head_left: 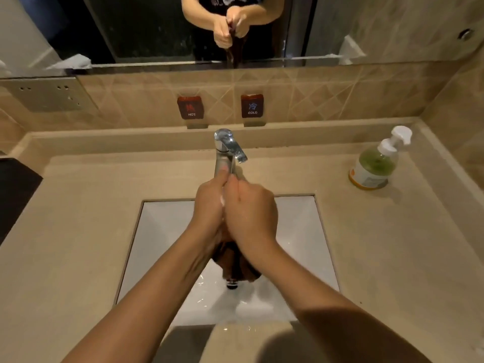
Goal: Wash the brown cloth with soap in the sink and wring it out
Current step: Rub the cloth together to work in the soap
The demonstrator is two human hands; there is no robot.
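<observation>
My left hand (209, 203) and my right hand (251, 213) are pressed together above the white square sink (309, 231), both closed on the brown cloth (235, 263). Most of the wet cloth is hidden inside my fists. Its dark lower end hangs down between my wrists, just over the drain (232, 284). A bit of white foam shows between my hands. The mirror's reflection shows the cloth dangling from both fists. The chrome tap (226, 150) stands right behind my fingertips.
A green soap pump bottle (374, 163) stands on the beige counter (91, 218) at the right. HOT (190, 107) and COLD (252, 106) signs hang on the tiled wall behind the tap. A socket plate (47, 94) sits at the left. Water lies in the basin.
</observation>
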